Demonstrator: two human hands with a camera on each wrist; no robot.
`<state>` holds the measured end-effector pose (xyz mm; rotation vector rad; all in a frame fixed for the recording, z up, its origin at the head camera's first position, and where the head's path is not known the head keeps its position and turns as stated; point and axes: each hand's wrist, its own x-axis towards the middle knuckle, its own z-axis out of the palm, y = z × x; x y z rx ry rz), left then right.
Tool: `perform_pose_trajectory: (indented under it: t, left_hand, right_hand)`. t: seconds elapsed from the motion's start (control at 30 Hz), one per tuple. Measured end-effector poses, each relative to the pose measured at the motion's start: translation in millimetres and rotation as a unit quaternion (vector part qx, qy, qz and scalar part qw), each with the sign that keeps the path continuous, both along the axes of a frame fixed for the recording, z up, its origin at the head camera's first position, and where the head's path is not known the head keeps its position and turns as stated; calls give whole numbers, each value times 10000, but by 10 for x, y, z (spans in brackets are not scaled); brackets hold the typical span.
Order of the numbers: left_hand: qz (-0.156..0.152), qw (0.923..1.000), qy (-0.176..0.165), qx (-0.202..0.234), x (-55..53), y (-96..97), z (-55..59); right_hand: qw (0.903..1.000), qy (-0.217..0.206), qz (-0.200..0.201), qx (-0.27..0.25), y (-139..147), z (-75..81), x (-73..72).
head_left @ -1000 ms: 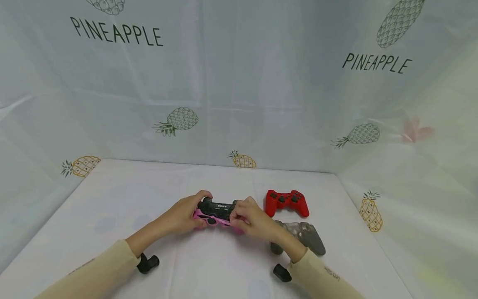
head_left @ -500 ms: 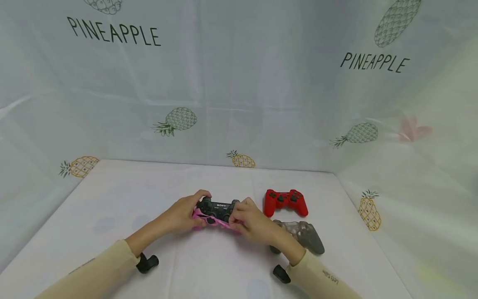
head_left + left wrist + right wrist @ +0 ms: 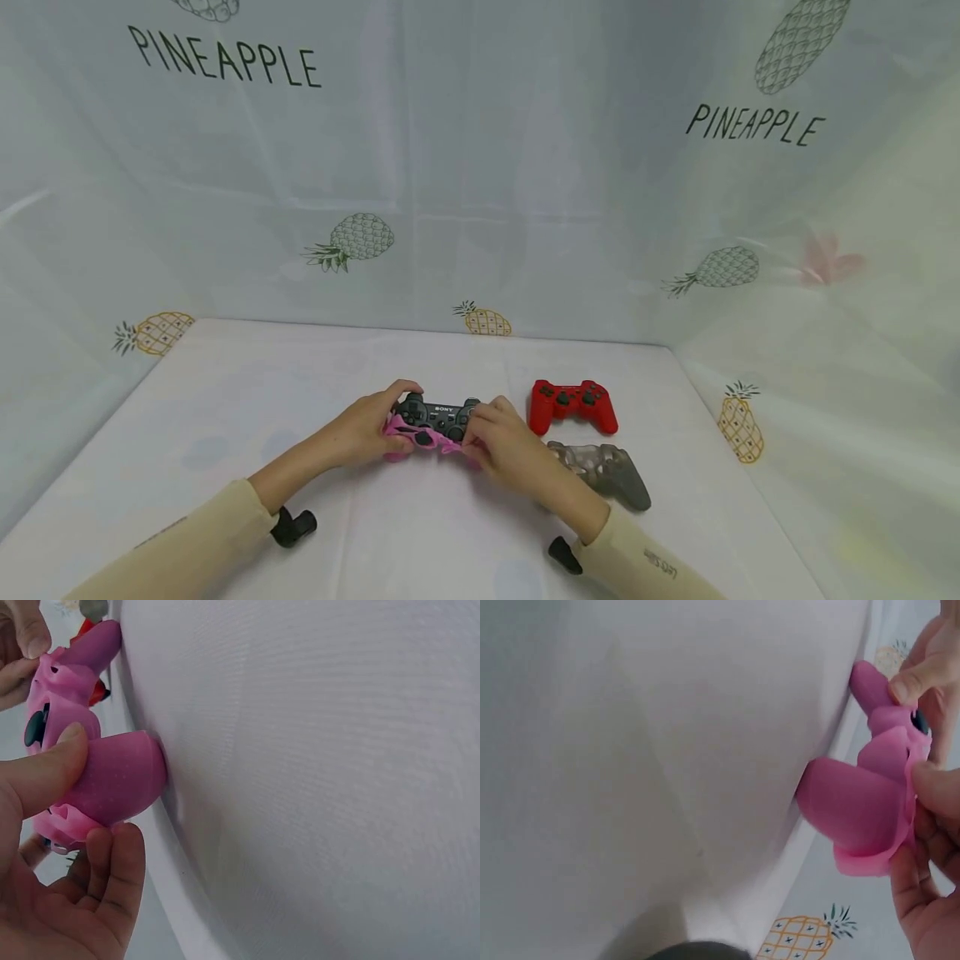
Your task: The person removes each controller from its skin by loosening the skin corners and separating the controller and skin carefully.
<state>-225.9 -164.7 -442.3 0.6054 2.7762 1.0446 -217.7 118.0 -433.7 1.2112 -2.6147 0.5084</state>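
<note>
A black game controller (image 3: 444,414) marked SONY stands near the middle of the table, partly inside a stretchy pink silicone cover (image 3: 429,439). Its upper face is bare, while pink material bunches along the near edge. My left hand (image 3: 372,429) grips the left end, thumb on the near side and fingers over the far edge. On the right end, my right hand (image 3: 506,437) pinches the cover's edge between thumb and curled fingers. In the left wrist view a pink handle (image 3: 112,776) touches the white tabletop; the right wrist view shows the other handle (image 3: 847,799) still wrapped in pink.
A red game controller (image 3: 573,406) lies behind and right of my right hand. Nearer, a grey mottled controller (image 3: 618,475) is partly hidden by my right forearm. A white pineapple-print sheet (image 3: 480,167) hangs behind the table.
The pink cover's near edge has shifted and bunched, and more of the black controller's face shows. My right hand has stayed at the right end, turning slightly; my left hand keeps its grip.
</note>
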Motion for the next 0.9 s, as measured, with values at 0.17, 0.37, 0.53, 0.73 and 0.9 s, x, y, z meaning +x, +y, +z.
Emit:
perform_pose_trajectory:
  t: [0.17, 0.37, 0.53, 0.73, 0.9]
  left_hand:
    - [-13, 10000, 41, 18, -2, 20, 23]
    - [23, 10000, -10, -2, -1, 41, 26]
    - [40, 10000, 2, -7, 8, 43, 9]
    - [40, 10000, 25, -12, 17, 39, -4]
    - [38, 10000, -11, 35, 16, 21, -6]
  right_hand:
    - [9992, 28, -347, -190, -32, 34, 37]
    - [9974, -19, -543, -470, -59, 51, 39]
    - [9964, -9, -539, -655, -64, 50, 30]
    - [9968, 16, -381, -709, -107, 98, 34]
    - [9978, -34, -201, -624, -260, 153, 33]
